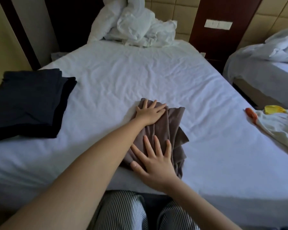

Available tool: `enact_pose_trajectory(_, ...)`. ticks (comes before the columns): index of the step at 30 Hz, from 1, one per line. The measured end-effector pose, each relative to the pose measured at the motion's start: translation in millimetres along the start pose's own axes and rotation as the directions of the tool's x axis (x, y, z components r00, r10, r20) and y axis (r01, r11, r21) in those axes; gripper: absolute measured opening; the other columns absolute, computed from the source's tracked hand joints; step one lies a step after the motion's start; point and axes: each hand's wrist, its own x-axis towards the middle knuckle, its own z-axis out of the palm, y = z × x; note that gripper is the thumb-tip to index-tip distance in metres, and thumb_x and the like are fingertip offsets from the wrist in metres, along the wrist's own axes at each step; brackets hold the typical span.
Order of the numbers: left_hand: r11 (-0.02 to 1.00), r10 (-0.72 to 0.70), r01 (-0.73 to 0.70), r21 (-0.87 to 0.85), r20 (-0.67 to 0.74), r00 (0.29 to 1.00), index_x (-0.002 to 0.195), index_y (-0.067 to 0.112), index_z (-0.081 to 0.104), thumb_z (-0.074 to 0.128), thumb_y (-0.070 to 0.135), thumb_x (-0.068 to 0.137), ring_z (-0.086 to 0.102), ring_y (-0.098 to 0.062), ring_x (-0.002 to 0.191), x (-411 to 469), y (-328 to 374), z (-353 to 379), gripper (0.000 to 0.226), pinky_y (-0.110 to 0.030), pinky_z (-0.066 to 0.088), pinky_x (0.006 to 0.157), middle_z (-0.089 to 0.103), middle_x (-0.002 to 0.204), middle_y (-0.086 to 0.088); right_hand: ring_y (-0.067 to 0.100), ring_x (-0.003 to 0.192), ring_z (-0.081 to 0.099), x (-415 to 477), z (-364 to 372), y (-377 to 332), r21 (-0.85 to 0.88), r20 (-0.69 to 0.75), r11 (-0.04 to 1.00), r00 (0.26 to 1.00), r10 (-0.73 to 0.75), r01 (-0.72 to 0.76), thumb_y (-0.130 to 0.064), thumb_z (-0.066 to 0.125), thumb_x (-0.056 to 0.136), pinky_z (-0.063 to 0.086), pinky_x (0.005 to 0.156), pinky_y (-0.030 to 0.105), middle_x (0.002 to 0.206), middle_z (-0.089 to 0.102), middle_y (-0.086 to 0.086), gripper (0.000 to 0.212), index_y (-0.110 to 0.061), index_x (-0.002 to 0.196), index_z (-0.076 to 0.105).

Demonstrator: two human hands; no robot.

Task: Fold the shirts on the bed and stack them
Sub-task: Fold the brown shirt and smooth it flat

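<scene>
A grey-brown shirt (172,128) lies folded into a narrow, rumpled strip near the front middle of the bed (123,77). My left hand (149,112) presses flat on its far end, fingers straight. My right hand (154,158) lies flat with spread fingers on its near end. A stack of folded dark navy shirts (28,102) sits at the bed's left edge. A white shirt with yellow and orange parts (279,123) lies unfolded at the right edge.
A crumpled white duvet (136,25) is heaped at the head of the bed. A second bed (264,67) stands to the right across a narrow gap. My striped trouser legs (123,213) stand against the near edge.
</scene>
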Motion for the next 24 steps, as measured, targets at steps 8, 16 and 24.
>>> enact_pose_trajectory(8, 0.992, 0.028, -0.039, 0.117, 0.094, 0.995, 0.143, 0.055, 0.005, 0.021, 0.068, 0.091, -0.011, -0.027, 0.145, -66.6, -19.0, -7.5, 0.056, -0.060, 0.000, 0.112, -0.005, 0.159, 0.012, 0.026, 0.135, 0.024, 22.3, -24.4, 38.6, 0.420, -0.187, 0.780, 0.797, 0.574, -0.463, -0.047, 0.044, 0.091, 0.019, 0.105, 0.043, 0.147, 0.029, -0.003, 0.046, -0.036, 0.135, 0.038)
enact_pose_trajectory(16, 0.864, -0.258, 0.254, -0.436, 0.049, 0.965, 0.147, 0.027, 0.024, 0.064, 0.074, 0.061, 0.042, -0.031, 0.130, -103.5, -44.3, -15.0, 0.106, -0.042, 0.036, 0.108, 0.038, 0.146, -0.011, 0.033, 0.123, 0.046, 33.8, -24.6, 47.8, 0.754, 0.094, 0.449, 0.755, 0.649, -0.479, -0.039, 0.056, 0.087, 0.038, 0.103, 0.044, 0.140, 0.044, 0.010, 0.070, -0.021, 0.143, 0.018)
enact_pose_trajectory(24, 0.321, -0.134, 0.277, -0.906, 0.246, 0.960, 0.122, 0.010, 0.059, 0.070, 0.018, 0.083, 0.065, -0.019, 0.088, -130.4, -54.9, -37.2, 0.041, -0.031, 0.053, 0.074, 0.068, 0.100, -0.006, 0.022, 0.117, 0.051, 28.5, -41.5, 43.8, 0.913, 0.213, 0.211, 0.847, 0.487, -0.350, -0.024, 0.079, 0.073, 0.043, 0.101, 0.039, 0.136, 0.046, 0.001, 0.084, -0.017, 0.142, 0.031)
